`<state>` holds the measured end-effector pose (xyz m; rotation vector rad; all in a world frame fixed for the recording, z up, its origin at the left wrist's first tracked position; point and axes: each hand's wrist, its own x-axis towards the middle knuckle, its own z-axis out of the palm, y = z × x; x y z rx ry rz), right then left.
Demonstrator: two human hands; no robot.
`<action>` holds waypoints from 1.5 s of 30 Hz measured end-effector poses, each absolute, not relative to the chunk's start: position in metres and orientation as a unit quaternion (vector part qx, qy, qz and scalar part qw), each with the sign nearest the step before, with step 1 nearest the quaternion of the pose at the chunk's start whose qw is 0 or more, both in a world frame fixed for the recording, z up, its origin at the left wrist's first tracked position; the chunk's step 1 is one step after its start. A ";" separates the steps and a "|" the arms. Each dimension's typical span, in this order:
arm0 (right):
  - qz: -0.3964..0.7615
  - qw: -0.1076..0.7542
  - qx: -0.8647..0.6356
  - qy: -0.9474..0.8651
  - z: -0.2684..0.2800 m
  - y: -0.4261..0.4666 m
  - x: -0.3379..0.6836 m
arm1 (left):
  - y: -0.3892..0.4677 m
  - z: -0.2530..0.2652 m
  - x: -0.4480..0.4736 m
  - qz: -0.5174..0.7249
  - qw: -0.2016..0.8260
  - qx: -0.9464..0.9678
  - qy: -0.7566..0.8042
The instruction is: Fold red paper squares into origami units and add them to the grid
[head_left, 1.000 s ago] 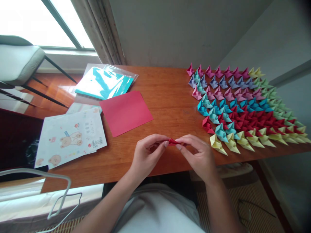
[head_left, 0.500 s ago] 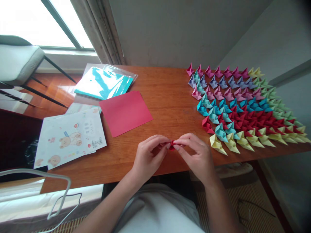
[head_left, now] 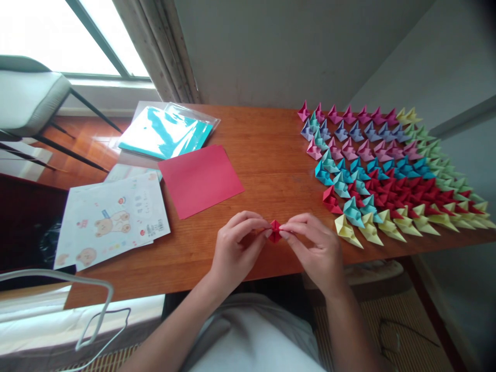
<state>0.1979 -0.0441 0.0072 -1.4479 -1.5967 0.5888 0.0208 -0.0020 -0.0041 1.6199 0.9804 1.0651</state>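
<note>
A small folded piece of red origami paper is pinched between my two hands, just above the near edge of the table. My left hand grips its left side between thumb and fingertips. On the other side, my right hand holds it the same way. The middle of the piece shows as a creased diamond, while its ends are covered by my fingers. Ahead and to the left lies a flat stack of red paper sheets.
Rows of folded paper pieces in several colours cover the right of the wooden table, with yellow ones nearest. Turquoise paper in clear plastic and white bear-printed packets lie left. A chair stands beyond.
My hands have drawn slightly apart, and the red folded piece has opened into a wider diamond between them. The rows and sheets stay put.
</note>
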 end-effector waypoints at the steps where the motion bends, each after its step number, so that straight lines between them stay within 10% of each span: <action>1: 0.235 0.440 -0.586 -0.639 0.008 -0.044 0.198 | -0.002 -0.004 0.021 0.437 0.473 0.651 0.401; 31: 0.190 0.464 -0.630 -0.593 0.007 -0.053 0.217 | 0.000 -0.003 0.020 0.511 0.544 0.500 0.439; 45: 0.125 0.388 -0.616 -0.674 0.012 -0.053 0.219 | -0.002 -0.006 0.021 0.461 0.416 0.675 0.399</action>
